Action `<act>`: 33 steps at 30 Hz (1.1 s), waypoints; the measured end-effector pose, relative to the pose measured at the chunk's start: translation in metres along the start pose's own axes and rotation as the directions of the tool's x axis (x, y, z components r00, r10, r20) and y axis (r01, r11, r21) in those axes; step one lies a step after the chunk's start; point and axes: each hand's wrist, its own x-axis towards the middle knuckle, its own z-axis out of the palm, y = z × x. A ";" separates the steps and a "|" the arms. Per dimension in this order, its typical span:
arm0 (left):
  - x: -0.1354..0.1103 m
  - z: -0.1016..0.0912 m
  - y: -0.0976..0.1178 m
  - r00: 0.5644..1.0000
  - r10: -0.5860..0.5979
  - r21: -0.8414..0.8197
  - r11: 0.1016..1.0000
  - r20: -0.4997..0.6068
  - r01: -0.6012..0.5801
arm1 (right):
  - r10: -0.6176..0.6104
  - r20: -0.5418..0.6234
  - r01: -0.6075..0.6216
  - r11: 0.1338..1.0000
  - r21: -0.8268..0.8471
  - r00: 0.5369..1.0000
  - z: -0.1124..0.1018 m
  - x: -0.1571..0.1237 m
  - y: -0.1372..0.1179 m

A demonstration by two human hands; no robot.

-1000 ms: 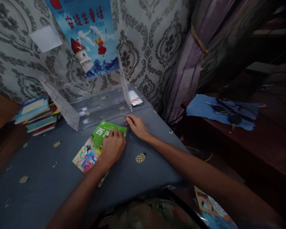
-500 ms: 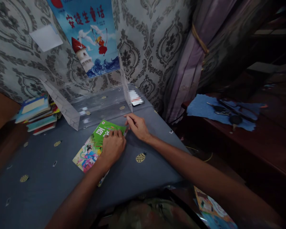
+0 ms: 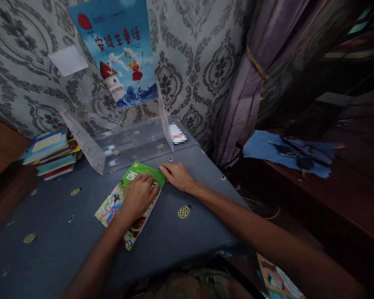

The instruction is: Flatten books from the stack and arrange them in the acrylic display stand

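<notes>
A children's book (image 3: 114, 200) with a green and colourful cover lies aslant on the table. My left hand (image 3: 140, 193) rests on its cover, fingers stretched out and lying flat, hiding part of the title. At the book's upper right corner is my right hand (image 3: 176, 176), its fingers bent and thumb close to them, closed at the corner. The underside of that grip is hidden. Behind the book stands a clear acrylic rack (image 3: 96, 155).
Several stacked books (image 3: 54, 153) sit at the left. A blue poster-like cover (image 3: 121, 54) stands against the patterned wall. A pixelated card (image 3: 177, 133) lies right of the rack. On a red-brown surface at the right, a blue cloth (image 3: 258, 145) holds keys (image 3: 286, 150).
My left hand has slid down and left over the cover, with its fingers flatter. My right hand has come slightly lower, onto the book's corner. The view has tilted up a little.
</notes>
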 end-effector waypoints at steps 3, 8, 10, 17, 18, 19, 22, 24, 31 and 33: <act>-0.013 0.003 -0.028 0.995 -0.092 0.026 0.995 -0.025 0.092 | -0.005 -0.010 0.005 0.999 -0.044 1.000 0.001 0.000 0.000; -0.041 0.014 -0.060 0.981 -0.196 0.044 0.980 -0.011 0.196 | -0.033 -0.002 0.033 0.999 -0.029 0.999 0.004 0.003 0.003; -0.047 0.014 -0.061 0.976 -0.216 0.052 0.975 -0.030 0.218 | -0.047 0.008 0.047 0.999 0.003 0.999 0.006 0.005 0.004; -0.048 0.016 -0.040 0.952 -0.299 0.086 0.949 -0.060 0.304 | -0.048 0.014 0.047 0.997 0.067 0.999 0.015 0.018 0.008; -0.048 0.018 -0.039 0.950 -0.302 0.084 0.948 -0.078 0.308 | -0.044 0.008 0.044 0.996 0.072 0.999 0.016 0.020 0.008; -0.047 0.021 -0.038 0.948 -0.302 0.078 0.948 -0.098 0.310 | -0.040 0.002 0.040 0.996 0.076 0.999 0.018 0.022 0.009; -0.044 0.029 -0.037 0.944 -0.296 0.054 0.950 -0.148 0.307 | -0.020 -0.005 0.021 0.997 0.075 1.000 0.020 0.027 0.011; -0.041 0.032 -0.038 0.943 -0.292 0.039 0.953 -0.159 0.301 | -0.008 -0.006 0.009 0.998 0.065 1.000 0.022 0.032 0.012; -0.020 0.032 -0.040 0.936 -0.307 -0.001 0.950 -0.171 0.311 | 0.018 -0.057 -0.013 0.996 0.085 0.998 0.033 0.050 0.019; -0.015 0.033 -0.041 0.935 -0.310 -0.003 0.949 -0.172 0.315 | 0.022 -0.065 -0.016 0.996 0.091 0.998 0.036 0.053 0.023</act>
